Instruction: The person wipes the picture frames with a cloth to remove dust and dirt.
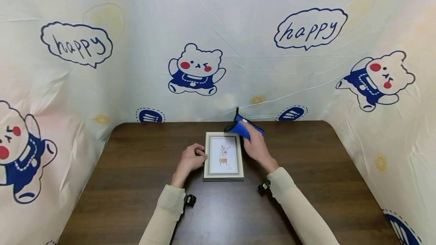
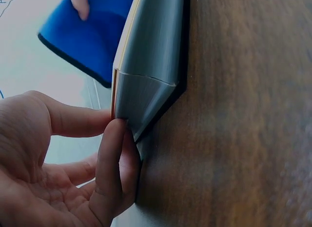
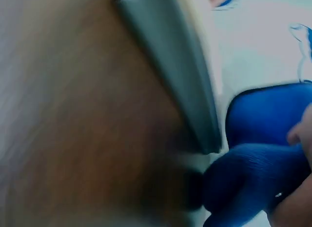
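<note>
A cream picture frame [image 1: 207, 169] with a small potted-plant print lies face up on the table in the head view. At its left side, my left hand [image 1: 193, 157] pinches the edge; the left wrist view shows the thumb and a finger at the frame's grey side [image 2: 146, 97]. My right hand [image 1: 256, 144] holds a blue cloth [image 1: 239, 128] with black trim at the frame's top right corner. Part of the cloth overlaps the top edge of the frame. Close up in the right wrist view, the cloth [image 3: 268, 114] bunches under the fingers, and the picture is blurred.
The dark wooden table [image 1: 136, 199] extends around the frame. A pale curtain [image 1: 238, 18] printed with bears and "happy" bubbles hangs behind the table and along both sides. Small black cameras [image 1: 190, 200] sit at both wrists, below light sleeves.
</note>
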`<state>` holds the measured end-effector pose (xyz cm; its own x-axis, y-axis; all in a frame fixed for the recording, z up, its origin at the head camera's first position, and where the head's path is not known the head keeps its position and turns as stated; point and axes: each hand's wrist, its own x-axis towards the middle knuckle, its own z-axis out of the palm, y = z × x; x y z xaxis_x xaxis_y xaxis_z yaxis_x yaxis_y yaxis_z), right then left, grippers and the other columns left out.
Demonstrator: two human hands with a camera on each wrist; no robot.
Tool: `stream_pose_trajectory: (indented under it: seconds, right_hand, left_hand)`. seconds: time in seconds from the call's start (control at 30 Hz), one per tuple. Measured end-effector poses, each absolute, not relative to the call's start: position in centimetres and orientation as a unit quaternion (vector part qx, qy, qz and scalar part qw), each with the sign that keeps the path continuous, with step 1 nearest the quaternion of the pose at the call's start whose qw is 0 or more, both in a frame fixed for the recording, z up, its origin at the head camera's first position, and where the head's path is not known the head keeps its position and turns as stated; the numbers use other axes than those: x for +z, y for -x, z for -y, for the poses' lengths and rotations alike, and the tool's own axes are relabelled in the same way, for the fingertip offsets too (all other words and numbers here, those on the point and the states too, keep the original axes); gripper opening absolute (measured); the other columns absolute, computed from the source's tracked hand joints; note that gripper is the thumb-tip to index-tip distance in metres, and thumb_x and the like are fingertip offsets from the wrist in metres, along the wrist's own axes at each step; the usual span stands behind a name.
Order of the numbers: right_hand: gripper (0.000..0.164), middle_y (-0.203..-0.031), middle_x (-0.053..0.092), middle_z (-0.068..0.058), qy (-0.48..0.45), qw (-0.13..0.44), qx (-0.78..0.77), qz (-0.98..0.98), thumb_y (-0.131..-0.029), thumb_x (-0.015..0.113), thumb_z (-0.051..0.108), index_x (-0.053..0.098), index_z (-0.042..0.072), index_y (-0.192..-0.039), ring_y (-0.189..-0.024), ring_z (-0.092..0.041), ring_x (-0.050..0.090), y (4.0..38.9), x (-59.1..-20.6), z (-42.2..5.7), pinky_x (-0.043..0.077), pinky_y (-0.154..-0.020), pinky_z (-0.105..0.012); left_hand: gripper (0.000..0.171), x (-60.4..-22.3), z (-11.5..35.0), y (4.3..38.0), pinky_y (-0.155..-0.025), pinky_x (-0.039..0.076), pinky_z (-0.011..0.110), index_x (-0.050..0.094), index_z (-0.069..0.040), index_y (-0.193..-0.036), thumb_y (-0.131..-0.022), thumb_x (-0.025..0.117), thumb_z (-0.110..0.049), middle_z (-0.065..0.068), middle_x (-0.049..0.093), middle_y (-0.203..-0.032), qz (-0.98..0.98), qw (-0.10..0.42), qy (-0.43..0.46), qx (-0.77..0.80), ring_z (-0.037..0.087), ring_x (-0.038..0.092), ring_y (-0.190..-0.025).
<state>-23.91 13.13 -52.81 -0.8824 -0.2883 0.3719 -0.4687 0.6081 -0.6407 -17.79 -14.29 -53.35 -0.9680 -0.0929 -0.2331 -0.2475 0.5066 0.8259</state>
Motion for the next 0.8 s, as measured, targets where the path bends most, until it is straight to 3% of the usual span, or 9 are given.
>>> stream_pose_trajectory:
  seconds: [0.17,0.27,0.47,0.8]
  right_hand:
    - [0.06,-0.162,0.053,-0.01,-0.283,0.041,0.196,0.938,-0.097,0.065,-0.002,0.056,0.01,-0.155,-0.157,-0.034,0.04,23.2,-53.3,-12.6,0.039,-0.122,-0.056]
    - [0.056,-0.16,0.056,-0.009,-0.307,0.028,0.141,0.941,-0.096,0.066,-0.003,0.06,0.007,-0.151,-0.157,-0.035,0.039,22.9,-53.2,-12.4,0.038,-0.123,-0.055]
    - [0.051,-0.158,0.057,-0.011,-0.331,0.012,0.107,0.937,-0.097,0.063,-0.007,0.064,0.004,-0.147,-0.158,-0.038,0.037,22.5,-53.0,-12.5,0.035,-0.125,-0.053]
    - [0.055,-0.158,0.057,-0.011,-0.322,-0.003,0.143,0.936,-0.094,0.062,-0.012,0.063,0.003,-0.147,-0.159,-0.038,0.034,21.7,-53.4,-12.8,0.034,-0.125,-0.054]
  left_hand:
    - [0.027,-53.2,14.3,17.7,-0.067,0.059,0.031,0.068,-0.004,-0.117,-0.093,0.076,-0.012,0.005,0.067,-0.092,-0.864,0.083,0.099,0.487,0.015,0.068,-0.066]
    - [0.027,-53.2,14.4,17.7,-0.067,0.059,0.031,0.068,-0.004,-0.117,-0.093,0.076,-0.012,0.004,0.065,-0.09,-0.863,0.081,0.099,0.489,0.015,0.068,-0.066]
    - [0.026,-53.1,14.4,17.7,-0.067,0.058,0.031,0.069,-0.005,-0.117,-0.093,0.076,-0.013,0.003,0.064,-0.09,-0.862,0.081,0.101,0.49,0.015,0.068,-0.065]
    - [0.023,-53.2,14.2,17.8,-0.066,0.052,0.028,0.069,-0.007,-0.115,-0.094,0.074,-0.016,0.003,0.062,-0.091,-0.869,0.092,0.102,0.475,0.015,0.068,-0.066]
